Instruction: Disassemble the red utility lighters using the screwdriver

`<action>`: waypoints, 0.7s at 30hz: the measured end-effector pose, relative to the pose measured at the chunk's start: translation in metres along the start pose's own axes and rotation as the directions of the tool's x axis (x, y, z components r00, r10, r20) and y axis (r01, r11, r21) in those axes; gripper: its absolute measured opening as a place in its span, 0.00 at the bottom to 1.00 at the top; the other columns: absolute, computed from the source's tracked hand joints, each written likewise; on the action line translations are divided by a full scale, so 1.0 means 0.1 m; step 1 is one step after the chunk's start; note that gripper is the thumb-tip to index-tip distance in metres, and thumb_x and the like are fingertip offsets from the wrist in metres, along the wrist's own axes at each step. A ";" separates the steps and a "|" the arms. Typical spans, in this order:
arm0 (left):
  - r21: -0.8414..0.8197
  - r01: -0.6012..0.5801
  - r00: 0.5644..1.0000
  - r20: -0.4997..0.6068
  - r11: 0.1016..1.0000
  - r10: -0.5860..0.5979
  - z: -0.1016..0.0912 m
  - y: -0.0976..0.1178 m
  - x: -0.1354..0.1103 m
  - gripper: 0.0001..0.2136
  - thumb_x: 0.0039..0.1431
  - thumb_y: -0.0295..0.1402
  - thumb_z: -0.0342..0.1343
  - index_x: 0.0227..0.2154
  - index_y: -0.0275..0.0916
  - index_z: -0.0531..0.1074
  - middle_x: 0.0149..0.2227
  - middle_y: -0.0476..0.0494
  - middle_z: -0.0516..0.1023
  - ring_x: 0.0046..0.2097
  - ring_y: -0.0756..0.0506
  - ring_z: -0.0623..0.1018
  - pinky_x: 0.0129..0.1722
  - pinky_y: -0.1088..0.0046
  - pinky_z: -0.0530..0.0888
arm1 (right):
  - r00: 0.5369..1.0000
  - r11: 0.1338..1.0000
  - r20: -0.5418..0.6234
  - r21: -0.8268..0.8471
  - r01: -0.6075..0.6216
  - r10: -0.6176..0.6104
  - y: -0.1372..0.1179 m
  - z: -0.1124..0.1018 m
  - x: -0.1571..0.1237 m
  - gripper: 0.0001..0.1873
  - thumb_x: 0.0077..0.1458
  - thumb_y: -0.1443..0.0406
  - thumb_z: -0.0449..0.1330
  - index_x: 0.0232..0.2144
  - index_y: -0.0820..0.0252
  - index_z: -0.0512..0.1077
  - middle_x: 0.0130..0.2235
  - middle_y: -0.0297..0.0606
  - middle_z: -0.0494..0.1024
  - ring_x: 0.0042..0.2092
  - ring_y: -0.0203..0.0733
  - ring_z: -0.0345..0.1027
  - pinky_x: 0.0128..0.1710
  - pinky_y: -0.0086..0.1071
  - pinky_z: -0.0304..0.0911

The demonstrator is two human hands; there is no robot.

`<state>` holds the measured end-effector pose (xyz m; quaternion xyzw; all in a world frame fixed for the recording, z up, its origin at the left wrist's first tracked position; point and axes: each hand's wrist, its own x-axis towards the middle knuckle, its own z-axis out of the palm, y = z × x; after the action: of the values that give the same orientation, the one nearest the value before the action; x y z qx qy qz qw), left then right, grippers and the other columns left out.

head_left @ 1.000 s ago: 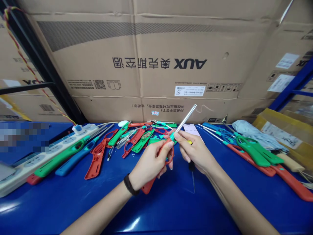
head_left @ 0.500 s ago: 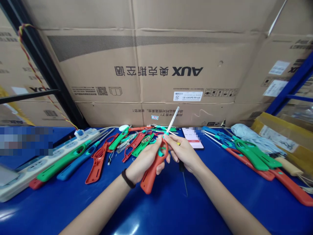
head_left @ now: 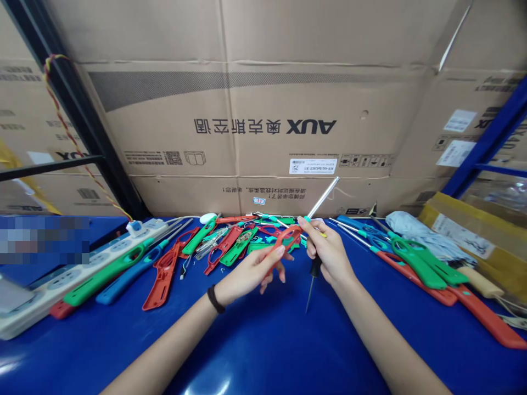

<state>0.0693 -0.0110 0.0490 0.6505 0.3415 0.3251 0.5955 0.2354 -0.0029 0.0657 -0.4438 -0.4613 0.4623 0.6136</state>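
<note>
Head view: red lighter (head_left: pixel 284 235) slung on a slant in mid-air

And look at the line of it! The long axis runs from the left hand (head_left: pixel 252 269), near and low, up and away to the right, its metal tube (head_left: pixel 323 198) tipped towards the cardboard (head_left: pixel 263 90). Left hand grips the lighter's lower end, thumb laid along it, some fingers spread loose below. Right hand (head_left: pixel 331 254), nearer the tube, sets thumb and forefinger at its base and curls the rest around a screwdriver (head_left: pixel 315 266), shaft pointing down at the blue surface (head_left: pixel 263 345). So the lighter lies forward and leftward of the right palm, held above the surface. Beyond, a spread of casings (head_left: pixel 238 246); off right, more lighters (head_left: pixel 423 264), neither hand touching them.
</note>
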 end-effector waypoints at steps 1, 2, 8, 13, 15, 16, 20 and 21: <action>0.018 -0.038 0.999 -0.031 0.999 0.038 0.02 0.00 0.00 0.24 0.59 0.51 0.47 0.42 0.32 0.71 0.22 0.51 0.68 0.15 0.58 0.59 0.13 0.85 0.61 | 0.999 1.000 0.046 -0.004 0.003 -0.003 0.00 0.00 -0.01 0.17 0.46 0.53 0.64 0.29 0.61 0.69 0.10 0.21 0.57 0.15 0.27 0.47 0.14 0.22 0.46; 0.013 -0.061 0.997 -0.046 0.998 0.061 0.03 -0.01 0.00 0.24 0.58 0.51 0.48 0.42 0.32 0.71 0.21 0.53 0.66 0.15 0.58 0.57 0.12 0.85 0.59 | 0.994 1.000 0.105 -0.009 0.005 -0.004 0.00 0.01 -0.02 0.18 0.47 0.52 0.63 0.31 0.61 0.70 0.11 0.22 0.59 0.15 0.27 0.48 0.14 0.22 0.46; -0.117 0.074 0.993 0.104 0.990 -0.062 0.00 0.02 -0.02 0.29 0.58 0.54 0.44 0.42 0.29 0.71 0.22 0.41 0.76 0.15 0.52 0.71 0.13 0.80 0.69 | 0.985 0.999 0.169 -0.038 0.025 -0.018 0.02 0.05 -0.03 0.20 0.47 0.51 0.62 0.31 0.64 0.73 0.22 0.33 0.74 0.14 0.25 0.50 0.12 0.23 0.45; -0.106 0.155 0.971 0.198 0.982 -0.132 -0.03 0.03 -0.04 0.23 0.58 0.48 0.52 0.41 0.30 0.72 0.37 0.32 0.80 0.27 0.47 0.80 0.22 0.79 0.74 | 0.998 0.997 -0.002 -0.047 0.064 -0.064 0.03 0.02 0.01 0.18 0.44 0.52 0.64 0.23 0.64 0.75 0.13 0.30 0.67 0.14 0.26 0.48 0.13 0.25 0.44; -0.107 0.153 0.972 0.196 0.982 -0.130 -0.03 0.02 -0.04 0.22 0.58 0.48 0.52 0.39 0.29 0.73 0.39 0.30 0.79 0.28 0.47 0.81 0.25 0.78 0.75 | 0.997 0.996 -0.018 -0.042 0.079 -0.080 0.02 0.02 0.03 0.18 0.45 0.53 0.63 0.22 0.64 0.75 0.09 0.26 0.60 0.14 0.28 0.47 0.14 0.25 0.46; -0.107 0.146 0.975 0.183 0.984 -0.125 -0.03 0.02 -0.05 0.22 0.57 0.48 0.53 0.38 0.29 0.73 0.39 0.30 0.79 0.27 0.47 0.81 0.25 0.78 0.75 | 0.996 0.995 -0.017 -0.049 0.083 -0.084 0.02 0.02 0.03 0.18 0.45 0.52 0.63 0.23 0.64 0.75 0.09 0.25 0.58 0.14 0.28 0.48 0.14 0.25 0.46; -0.005 0.151 0.955 0.260 0.989 -0.144 -0.11 0.08 -0.09 0.23 0.57 0.51 0.50 0.34 0.30 0.72 0.28 0.36 0.80 0.20 0.50 0.77 0.20 0.79 0.72 | 0.998 0.960 0.059 -0.278 0.007 0.009 -0.08 -0.07 -0.01 0.22 0.46 0.49 0.61 0.22 0.63 0.73 0.07 0.24 0.56 0.12 0.29 0.47 0.13 0.25 0.44; 0.049 0.164 0.933 0.316 0.985 -0.171 -0.15 0.10 -0.10 0.24 0.58 0.51 0.48 0.33 0.31 0.72 0.24 0.40 0.79 0.18 0.51 0.75 0.18 0.80 0.71 | 0.993 0.922 0.097 -0.388 -0.022 0.065 -0.13 -0.13 -0.04 0.23 0.47 0.48 0.60 0.22 0.63 0.73 0.07 0.24 0.56 0.11 0.28 0.47 0.13 0.24 0.44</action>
<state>0.0514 -0.0116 0.0604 0.6695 0.2986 0.1599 0.6611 0.2496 -0.0112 0.0755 -0.5403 -0.5659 0.3992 0.4780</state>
